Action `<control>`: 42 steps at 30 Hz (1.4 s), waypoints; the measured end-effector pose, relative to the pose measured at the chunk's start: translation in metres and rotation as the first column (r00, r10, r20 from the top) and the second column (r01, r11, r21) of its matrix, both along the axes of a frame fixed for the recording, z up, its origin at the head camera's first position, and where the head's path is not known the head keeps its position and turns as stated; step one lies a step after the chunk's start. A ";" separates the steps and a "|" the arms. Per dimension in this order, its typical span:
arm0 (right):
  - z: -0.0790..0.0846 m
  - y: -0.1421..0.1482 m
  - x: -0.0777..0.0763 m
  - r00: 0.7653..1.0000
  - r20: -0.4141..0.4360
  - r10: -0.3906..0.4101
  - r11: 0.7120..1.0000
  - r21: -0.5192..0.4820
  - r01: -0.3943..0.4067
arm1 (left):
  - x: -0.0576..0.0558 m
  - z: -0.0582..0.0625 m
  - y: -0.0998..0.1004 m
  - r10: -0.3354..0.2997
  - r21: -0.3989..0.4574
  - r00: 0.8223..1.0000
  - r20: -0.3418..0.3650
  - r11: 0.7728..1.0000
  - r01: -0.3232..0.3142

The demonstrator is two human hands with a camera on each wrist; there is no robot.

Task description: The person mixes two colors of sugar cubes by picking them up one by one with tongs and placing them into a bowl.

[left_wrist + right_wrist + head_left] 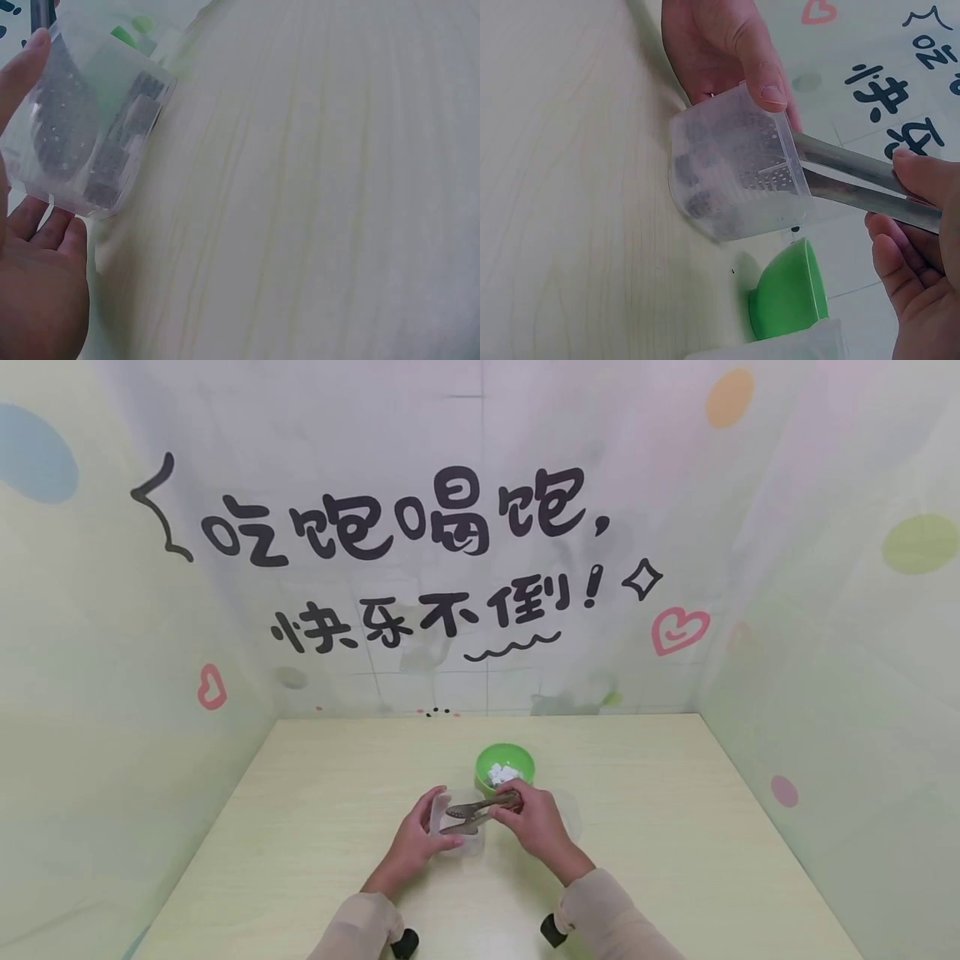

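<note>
My left hand (414,841) grips a clear plastic box (471,842), fingers along its far side and thumb at the near rim. In the right wrist view, the box (727,176) stands tilted, and several dark pieces (697,206) show blurred through its wall. My right hand (538,822) holds metal tongs (855,176) by the handles. Their perforated heads are inside the box, slightly apart; whether they hold a piece I cannot tell. Just beyond the box and right hand is a green bowl (486,760) with several white cubes (504,773) in it.
A translucent lid (570,817) lies on the pale wooden table (360,785), partly behind my right hand. Printed fabric walls (480,685) with black lettering enclose the table at the back and both sides. Dark wrist devices (553,930) sit at both sleeves.
</note>
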State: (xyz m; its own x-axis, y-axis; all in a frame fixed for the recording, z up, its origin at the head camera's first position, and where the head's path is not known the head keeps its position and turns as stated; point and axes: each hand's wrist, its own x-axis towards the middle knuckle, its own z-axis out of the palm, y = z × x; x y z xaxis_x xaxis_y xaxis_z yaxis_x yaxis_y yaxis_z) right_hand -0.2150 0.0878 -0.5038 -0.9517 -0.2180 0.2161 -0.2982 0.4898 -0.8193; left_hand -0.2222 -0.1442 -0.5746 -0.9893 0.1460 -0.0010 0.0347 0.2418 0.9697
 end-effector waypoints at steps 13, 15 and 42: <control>-0.002 -0.005 0.003 0.997 0.054 0.045 0.998 0.050 -0.048 | 0.001 0.004 0.000 -0.010 0.016 1.000 -0.021 1.000 0.010; -0.002 -0.005 0.003 0.998 0.047 0.048 0.998 0.049 -0.050 | 0.001 0.004 0.000 -0.009 0.017 1.000 -0.020 1.000 0.009; -0.004 0.001 0.007 0.999 -0.049 0.004 1.000 0.003 -0.003 | -0.001 -0.001 -0.001 -0.004 -0.025 1.000 -0.001 1.000 0.004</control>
